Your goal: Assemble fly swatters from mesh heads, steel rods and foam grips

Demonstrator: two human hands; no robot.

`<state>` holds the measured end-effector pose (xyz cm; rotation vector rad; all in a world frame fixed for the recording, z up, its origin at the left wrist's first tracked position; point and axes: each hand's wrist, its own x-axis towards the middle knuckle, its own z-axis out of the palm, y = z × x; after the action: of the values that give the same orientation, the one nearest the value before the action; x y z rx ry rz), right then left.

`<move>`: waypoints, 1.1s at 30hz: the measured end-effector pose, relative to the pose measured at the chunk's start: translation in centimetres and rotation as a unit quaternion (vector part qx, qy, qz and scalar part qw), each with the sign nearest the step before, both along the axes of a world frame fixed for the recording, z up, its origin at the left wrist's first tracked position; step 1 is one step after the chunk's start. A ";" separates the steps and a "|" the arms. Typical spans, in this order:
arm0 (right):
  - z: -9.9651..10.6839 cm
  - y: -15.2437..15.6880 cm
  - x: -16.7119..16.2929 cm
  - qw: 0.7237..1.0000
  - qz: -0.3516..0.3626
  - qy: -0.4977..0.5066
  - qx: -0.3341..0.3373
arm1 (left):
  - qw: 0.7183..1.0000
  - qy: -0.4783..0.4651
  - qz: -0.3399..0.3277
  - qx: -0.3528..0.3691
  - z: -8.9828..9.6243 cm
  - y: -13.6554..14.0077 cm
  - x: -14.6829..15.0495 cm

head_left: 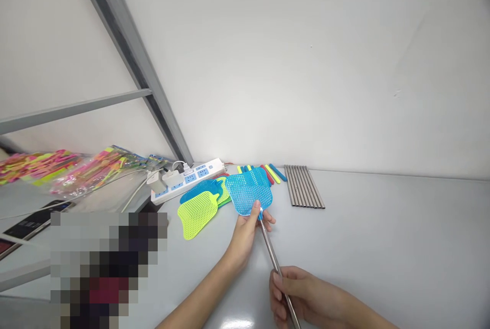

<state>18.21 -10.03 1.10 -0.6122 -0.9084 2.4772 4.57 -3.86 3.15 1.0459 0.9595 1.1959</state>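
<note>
My left hand (247,227) grips a blue mesh fly swatter head (248,193) near its neck, with the thumb pressed on the front. A metal tube (270,247) meets the neck of that head and runs down toward me. Lower on the tube, my right hand (294,290) is closed around it. To the left of the held head lie more swatter heads: a yellow-green one (199,214), a blue one (199,191) and a green one partly covered. Whether the tube is fully seated in the neck I cannot tell.
Several metal tubes (305,187) lie in a row at the right. Coloured grips (272,173) rest behind the held head. A white power strip (187,181) with chargers stands at the left, beside a metal frame post (153,89). Bagged colourful items (88,170) and a phone (34,221) lie farther left.
</note>
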 end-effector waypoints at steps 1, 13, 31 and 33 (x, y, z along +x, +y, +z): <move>0.0 0.0 0.0 1.000 0.000 -0.002 -0.011 | 1.000 0.010 -0.010 0.004 0.1 0.0 0.0; 0.4 -0.1 -0.2 0.999 -0.008 -0.009 -0.043 | 0.993 -0.023 -0.114 -0.018 -0.6 -0.1 0.7; 0.1 -0.2 -0.4 1.000 -0.006 -0.007 -0.012 | 0.985 -0.051 -0.161 -0.034 0.9 -0.9 0.9; 0.1 -0.2 -0.4 1.000 -0.006 -0.007 -0.012 | 0.985 -0.058 -0.157 -0.035 1.0 -1.0 1.0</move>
<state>17.85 -10.25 1.16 -0.6416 -0.8775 2.4795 5.52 -4.85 4.11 1.0162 0.7107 0.9437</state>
